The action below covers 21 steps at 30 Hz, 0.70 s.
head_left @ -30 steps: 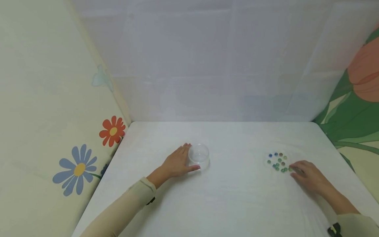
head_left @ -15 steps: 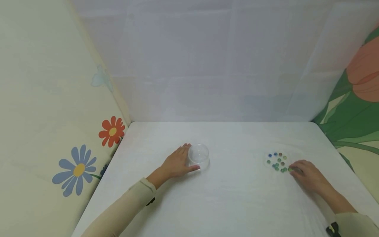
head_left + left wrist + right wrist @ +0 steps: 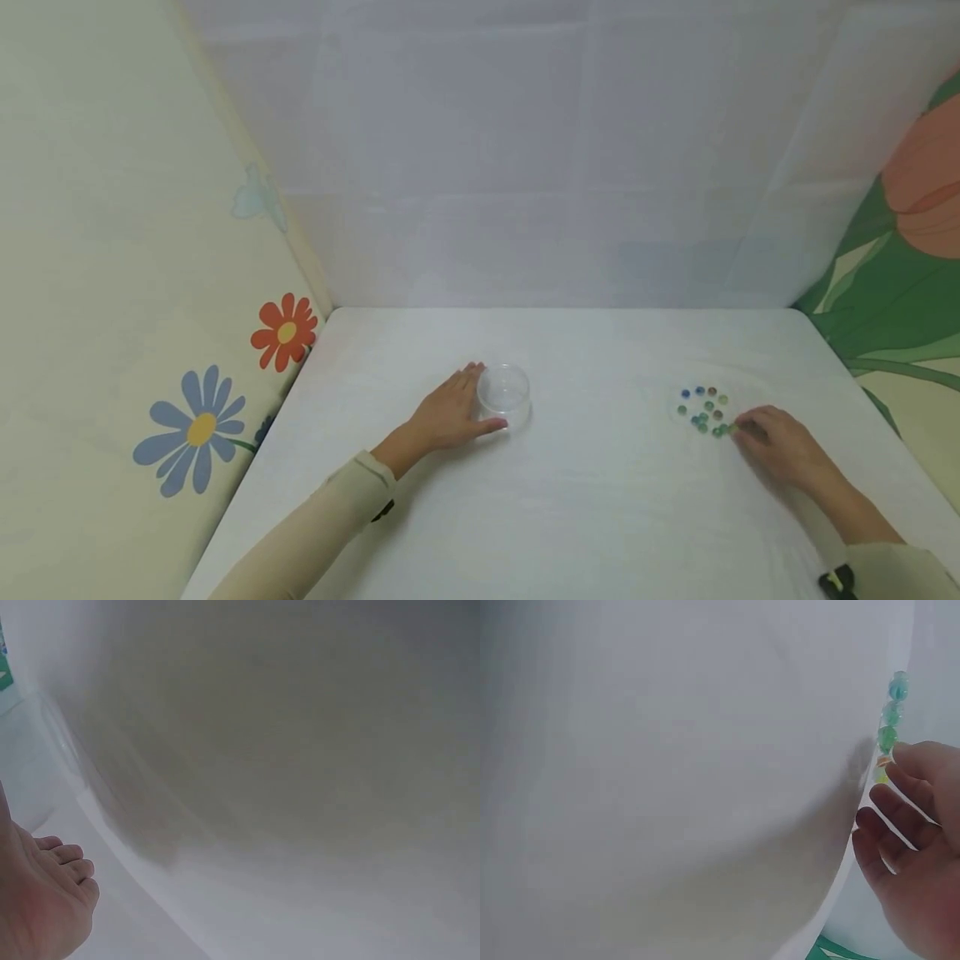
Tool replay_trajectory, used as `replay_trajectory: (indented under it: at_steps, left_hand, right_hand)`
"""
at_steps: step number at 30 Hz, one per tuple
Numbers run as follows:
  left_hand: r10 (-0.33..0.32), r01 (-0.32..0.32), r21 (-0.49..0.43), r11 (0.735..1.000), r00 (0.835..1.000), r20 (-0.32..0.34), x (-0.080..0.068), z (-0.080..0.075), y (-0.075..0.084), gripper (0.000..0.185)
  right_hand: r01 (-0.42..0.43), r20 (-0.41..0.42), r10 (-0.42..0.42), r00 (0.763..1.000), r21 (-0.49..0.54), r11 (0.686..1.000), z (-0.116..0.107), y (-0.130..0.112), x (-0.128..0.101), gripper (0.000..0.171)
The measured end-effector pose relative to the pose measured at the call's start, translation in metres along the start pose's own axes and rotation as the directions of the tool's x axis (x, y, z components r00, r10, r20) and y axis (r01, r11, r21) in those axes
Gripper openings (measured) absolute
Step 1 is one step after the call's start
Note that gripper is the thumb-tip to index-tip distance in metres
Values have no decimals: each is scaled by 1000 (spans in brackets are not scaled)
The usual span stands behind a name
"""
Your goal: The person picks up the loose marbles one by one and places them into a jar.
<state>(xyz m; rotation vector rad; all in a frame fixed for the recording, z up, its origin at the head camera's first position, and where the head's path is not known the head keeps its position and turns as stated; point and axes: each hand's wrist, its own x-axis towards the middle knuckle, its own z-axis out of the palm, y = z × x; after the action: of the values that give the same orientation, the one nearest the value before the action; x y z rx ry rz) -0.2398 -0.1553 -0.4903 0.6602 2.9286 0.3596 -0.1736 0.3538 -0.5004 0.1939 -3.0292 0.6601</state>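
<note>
Near the tabletop's [image 3: 600, 500] right edge, the right hand [image 3: 780, 450] curls its fingertips onto small, hard, roll-prone marbles [image 3: 703, 410], best pinched singly, while the flat left hand [image 3: 446, 417] steadies the light clear cup [image 3: 504, 394].

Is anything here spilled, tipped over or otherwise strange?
Nothing stands out. The clear cup stands upright beside the left hand, which touches it. The marbles lie together in one loose cluster on the white table, at the right hand's fingertips.
</note>
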Motion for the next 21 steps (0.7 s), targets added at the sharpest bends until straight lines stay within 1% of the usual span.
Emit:
replay_trajectory:
  at_steps: [4, 8, 14, 21]
  left_hand:
    - [12, -12, 12, 1000, 1000, -5, 2, 1, -1, 110]
    - [14, -14, 11, 1000, 1000, -3, 2, 0, 0, 110]
    - [-2, 2, 12, 1000, 1000, 1, 2, -1, 2, 111]
    - [-5, 5, 17, 1000, 1000, 0, 2, 0, 1, 111]
  right_hand:
    - [-51, 15, 51, 999, 24, 998, -4, -8, -1, 30]
    - [-78, 12, 78, 997, 61, 995, -6, -16, -3, 30]
    - [-76, -12, 78, 997, 108, 991, -4, -25, -1, 25]
    - [-69, -41, 78, 996, 179, 981, 0, -40, 1, 23]
